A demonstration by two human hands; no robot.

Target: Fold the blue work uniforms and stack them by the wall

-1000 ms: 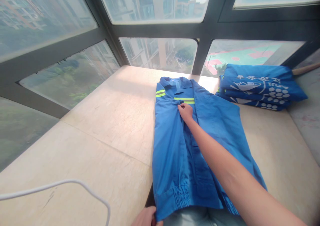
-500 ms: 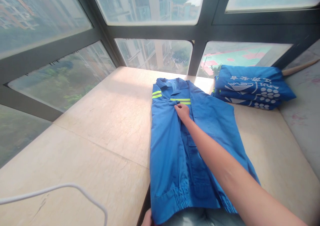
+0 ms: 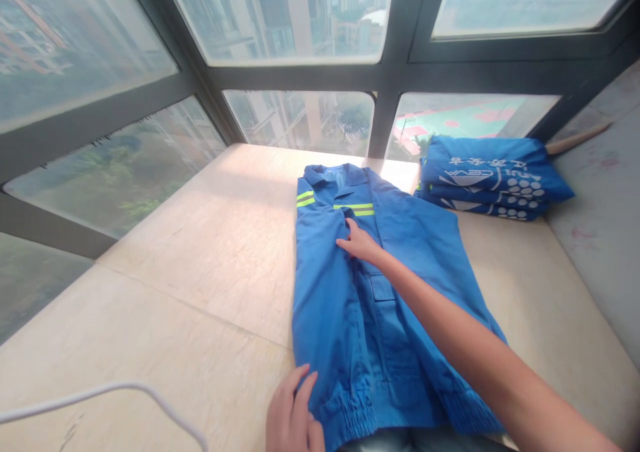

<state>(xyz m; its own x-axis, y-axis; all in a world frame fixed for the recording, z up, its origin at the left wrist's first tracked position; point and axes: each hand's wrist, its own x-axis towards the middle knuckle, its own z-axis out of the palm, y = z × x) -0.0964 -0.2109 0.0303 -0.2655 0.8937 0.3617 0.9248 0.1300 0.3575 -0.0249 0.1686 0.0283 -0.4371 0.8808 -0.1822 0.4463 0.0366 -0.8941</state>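
Note:
A blue work jacket [image 3: 330, 292] with yellow-green reflective stripes lies spread in front of me, its collar pointing toward the windows. The left side is folded inward over the front, and the gathered hem hangs near my lap. My right hand [image 3: 361, 242] rests on the chest just below the stripe, thumb and forefinger apart, at the inner edge of the folded part. At the lower left, my left hand [image 3: 293, 412] touches the jacket's side edge near the hem with its fingers extended.
Folded blue garments with white print [image 3: 490, 179] are stacked at the back right, beside the patterned wall [image 3: 600, 239]. A white cable [image 3: 125, 387] curves over the beige ledge [image 3: 200, 259] at the lower left. Windows with dark frames enclose the ledge.
My right hand has loosened its pinch on the cloth and spread its fingers, shifting slightly toward me. My left hand has come up from below the hem onto the jacket's edge.

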